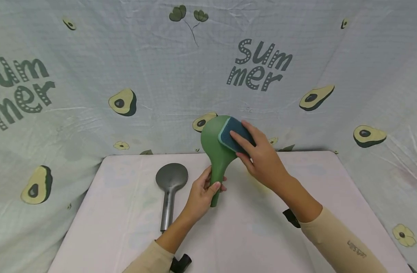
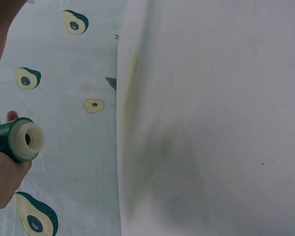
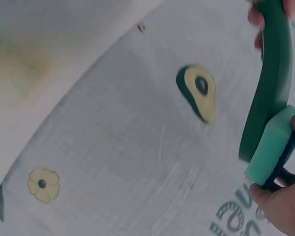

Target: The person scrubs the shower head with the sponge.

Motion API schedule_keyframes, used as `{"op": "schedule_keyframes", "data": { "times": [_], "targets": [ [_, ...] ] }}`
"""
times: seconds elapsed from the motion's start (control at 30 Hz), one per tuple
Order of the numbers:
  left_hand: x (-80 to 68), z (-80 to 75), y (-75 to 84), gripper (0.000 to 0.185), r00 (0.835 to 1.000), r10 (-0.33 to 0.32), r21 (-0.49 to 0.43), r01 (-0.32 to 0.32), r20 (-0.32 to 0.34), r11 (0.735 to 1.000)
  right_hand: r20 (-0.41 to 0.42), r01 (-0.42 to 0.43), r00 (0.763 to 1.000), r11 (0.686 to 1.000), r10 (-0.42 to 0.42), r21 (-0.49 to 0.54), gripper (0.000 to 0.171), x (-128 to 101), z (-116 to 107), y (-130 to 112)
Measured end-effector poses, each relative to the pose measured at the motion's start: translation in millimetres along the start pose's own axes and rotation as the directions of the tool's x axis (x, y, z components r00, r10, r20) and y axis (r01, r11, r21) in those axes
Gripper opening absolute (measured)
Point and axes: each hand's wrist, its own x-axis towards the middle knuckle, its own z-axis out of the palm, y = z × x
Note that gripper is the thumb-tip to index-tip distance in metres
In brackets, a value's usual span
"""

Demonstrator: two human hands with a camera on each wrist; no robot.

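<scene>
A green shower head [image 1: 213, 138] is held up over the far edge of the table, its round back toward the head camera. My left hand [image 1: 202, 192] grips its handle, whose threaded whitish end [image 2: 32, 139] shows in the left wrist view. With thumb and fingers, my right hand [image 1: 263, 157] holds a sponge [image 1: 235, 134], dark blue on one side and mint green on the other. The sponge's mint side [image 3: 273, 147] lies against the shower head in the right wrist view. The shower head's spray face is hidden.
A grey shower head [image 1: 171, 178] lies on the pale table [image 1: 126, 212], left of my left hand. Behind the table hangs a cloth [image 1: 160, 76] printed with avocados. Black straps [image 1: 181, 262] show at both wrists.
</scene>
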Motion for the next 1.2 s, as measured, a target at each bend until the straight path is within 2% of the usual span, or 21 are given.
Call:
{"op": "schedule_keyframes", "data": {
  "times": [0.17, 0.4, 0.53, 0.7, 0.87, 0.97, 1.07, 1.2],
  "targets": [
    [2.0, -2.3, 4.2, 0.052, 1.0, -0.023, -0.029, 0.022, -0.021, 0.999, 0.03, 0.118, 0.993, 0.992, -0.117, -0.034, 0.065, -17, 14, -22],
    [2.9, -0.4, 9.7, 0.047, 0.999, -0.038, -0.027, 0.037, -0.036, 0.999, 0.053, 0.18, 0.983, 0.983, -0.178, -0.045, 0.067, -29, 20, -26],
    [2.3, 0.2, 9.5, 0.049, 0.997, -0.053, -0.007, 0.053, -0.051, 0.999, 0.031, 0.128, 0.991, 0.992, -0.127, -0.019, 0.065, -23, 16, -15],
    [0.6, -0.9, 7.3, 0.051, 0.996, -0.067, 0.0, 0.067, -0.053, 0.998, 0.027, -0.02, 0.999, 0.999, 0.02, 0.032, 0.062, -5, 2, 6],
    [0.8, -1.0, 6.0, 0.051, 0.997, -0.067, -0.011, 0.067, -0.03, 0.998, 0.075, -0.172, 0.983, 0.981, 0.165, 0.092, 0.06, 15, -11, 27],
    [0.3, -1.2, 5.9, 0.052, 0.997, -0.066, -0.021, 0.066, -0.028, 0.998, 0.098, -0.232, 0.97, 0.964, 0.221, 0.13, 0.058, 22, -14, 35],
    [-1.2, -1.8, 5.5, 0.051, 0.997, -0.067, -0.023, 0.066, -0.04, 0.998, 0.104, -0.234, 0.969, 0.965, 0.222, 0.117, 0.057, 23, -14, 36],
    [-3.0, -2.6, 6.0, 0.05, 0.996, -0.061, -0.008, 0.061, -0.067, 0.998, 0.072, -0.135, 0.989, 0.99, 0.132, 0.041, 0.058, 16, -10, 23]
  ]
}}
